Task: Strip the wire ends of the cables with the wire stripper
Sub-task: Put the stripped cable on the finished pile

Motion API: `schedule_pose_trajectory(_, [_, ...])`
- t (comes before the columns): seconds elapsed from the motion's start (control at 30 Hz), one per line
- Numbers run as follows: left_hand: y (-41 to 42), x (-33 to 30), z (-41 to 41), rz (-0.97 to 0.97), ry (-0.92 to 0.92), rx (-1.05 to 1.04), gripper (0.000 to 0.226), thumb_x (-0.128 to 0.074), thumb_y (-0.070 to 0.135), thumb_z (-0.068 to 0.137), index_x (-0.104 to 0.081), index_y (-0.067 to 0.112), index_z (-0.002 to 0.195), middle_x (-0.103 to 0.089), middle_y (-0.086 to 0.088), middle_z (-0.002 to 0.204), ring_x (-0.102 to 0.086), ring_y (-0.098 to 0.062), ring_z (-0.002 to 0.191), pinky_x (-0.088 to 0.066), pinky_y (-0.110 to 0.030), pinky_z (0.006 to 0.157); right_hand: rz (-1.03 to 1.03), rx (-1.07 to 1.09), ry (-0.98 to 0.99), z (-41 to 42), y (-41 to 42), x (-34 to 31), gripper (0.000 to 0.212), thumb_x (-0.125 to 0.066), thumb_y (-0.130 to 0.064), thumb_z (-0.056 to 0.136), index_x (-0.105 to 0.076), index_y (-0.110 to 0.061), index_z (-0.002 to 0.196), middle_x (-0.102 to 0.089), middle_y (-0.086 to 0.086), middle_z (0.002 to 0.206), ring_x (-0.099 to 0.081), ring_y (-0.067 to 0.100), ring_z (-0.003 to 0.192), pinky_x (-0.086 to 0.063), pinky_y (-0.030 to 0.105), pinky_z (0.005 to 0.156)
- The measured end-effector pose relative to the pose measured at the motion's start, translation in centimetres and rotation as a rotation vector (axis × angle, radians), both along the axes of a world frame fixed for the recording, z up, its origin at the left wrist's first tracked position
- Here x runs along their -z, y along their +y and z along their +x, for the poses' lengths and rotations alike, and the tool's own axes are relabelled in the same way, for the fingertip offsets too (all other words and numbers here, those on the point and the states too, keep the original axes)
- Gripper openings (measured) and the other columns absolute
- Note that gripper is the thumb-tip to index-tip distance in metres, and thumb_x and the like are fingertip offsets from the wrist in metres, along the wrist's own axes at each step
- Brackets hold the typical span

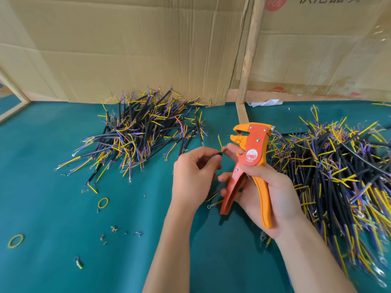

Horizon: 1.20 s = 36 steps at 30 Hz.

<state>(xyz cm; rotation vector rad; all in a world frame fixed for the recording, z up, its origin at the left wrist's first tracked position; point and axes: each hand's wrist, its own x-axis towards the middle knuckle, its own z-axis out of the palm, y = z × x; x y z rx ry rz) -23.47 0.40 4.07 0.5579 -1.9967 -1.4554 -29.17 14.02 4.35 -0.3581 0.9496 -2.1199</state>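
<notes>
Teal mat [63, 208] underfoot of everything | right hand [266, 195] wrapped round wire stripper [250, 163], head up, jaws apart | left hand [190, 172] pinching short black cable [219, 154], yellow wire end up, just beside jaws | cable piles left [137, 132] and right [338, 166] | cardboard wall [137, 49] behind

Bare left hand [191, 176], bare right hand [266, 193], forearms unsleeved, no gloves/rings
</notes>
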Motion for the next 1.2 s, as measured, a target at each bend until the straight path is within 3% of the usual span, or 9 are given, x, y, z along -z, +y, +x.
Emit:
schedule_pose_trajectory(0.37, [-0.10,0.42,-0.14,0.023,0.016,0.015,0.016,-0.061,0.010,0.096,-0.073,0.017,0.089,-0.071,0.000,0.070,-0.059,-0.015,0.052,-0.048,-0.028,0.059,0.085,0.009,0.053,0.09,0.01,-0.07,0.054,-0.061,-0.014,0.080,-0.065,-0.012,0.135,-0.067,0.012,0.134,-0.065,0.031,0.077,-0.055,0.042,0.064])
schedule_pose_trajectory(0.47, [-0.19,0.47,-0.12,0.029,0.036,0.007,0.016,-0.061,0.010,0.096,-0.073,0.017,0.087,-0.071,0.000,0.070,-0.058,-0.014,0.051,-0.045,-0.026,0.057,0.116,-0.003,0.060,0.17,-0.12,0.00,0.055,-0.062,-0.013,0.079,-0.065,-0.012,0.134,-0.068,0.018,0.129,-0.065,0.031,0.076,-0.055,0.042,0.064])
schedule_pose_trajectory(0.67, [-0.35,0.56,-0.05,0.078,0.062,0.014,0.016,-0.061,0.010,0.097,-0.071,0.020,0.088,-0.073,-0.002,0.072,-0.057,-0.013,0.051,-0.042,-0.018,0.052,0.142,-0.006,0.074,0.17,-0.13,0.01,0.054,-0.063,-0.013,0.078,-0.066,-0.011,0.132,-0.069,0.014,0.130,-0.067,0.031,0.076,-0.055,0.042,0.063])
schedule_pose_trajectory(0.8, [-0.43,0.59,-0.19,0.074,0.059,-0.015,0.016,-0.062,0.011,0.096,-0.070,0.021,0.087,-0.072,-0.001,0.071,-0.057,-0.014,0.050,-0.044,-0.020,0.054,0.085,-0.037,-0.004,0.01,0.10,-0.06,0.048,-0.066,-0.017,0.085,-0.067,-0.013,0.133,-0.067,0.017,0.133,-0.067,0.033,0.079,-0.058,0.047,0.070])
schedule_pose_trajectory(0.93, [-0.59,0.69,-0.29,0.064,0.056,-0.076,0.014,-0.060,0.011,0.097,-0.068,0.019,0.089,-0.072,0.001,0.071,-0.057,-0.014,0.051,-0.042,-0.023,0.055,0.122,-0.051,-0.111,-0.37,0.40,-0.22,0.044,-0.066,-0.032,0.088,-0.068,-0.023,0.131,-0.072,0.021,0.112,-0.067,0.043,0.087,-0.056,0.065,0.084])
schedule_pose_trajectory(1.03, [-0.65,0.65,-0.34,0.042,0.070,-0.101,0.016,-0.059,0.012,0.098,-0.067,0.021,0.087,-0.072,0.003,0.071,-0.056,-0.014,0.050,-0.045,-0.025,0.057,0.178,-0.053,-0.138,-0.34,0.44,-0.42,0.044,-0.067,-0.033,0.087,-0.069,-0.020,0.129,-0.064,0.019,0.086,-0.065,0.040,0.075,-0.058,0.060,0.075])
schedule_pose_trajectory(1.2, [-0.64,0.55,-0.23,0.032,0.083,-0.097,0.016,-0.059,0.011,0.098,-0.068,0.020,0.088,-0.071,0.004,0.071,-0.056,-0.014,0.051,-0.048,-0.027,0.060,0.223,-0.167,-0.024,-0.04,0.60,-0.71,0.045,-0.073,-0.018,0.083,-0.068,-0.010,0.127,-0.061,0.021,0.084,-0.062,0.037,0.068,-0.057,0.053,0.067])
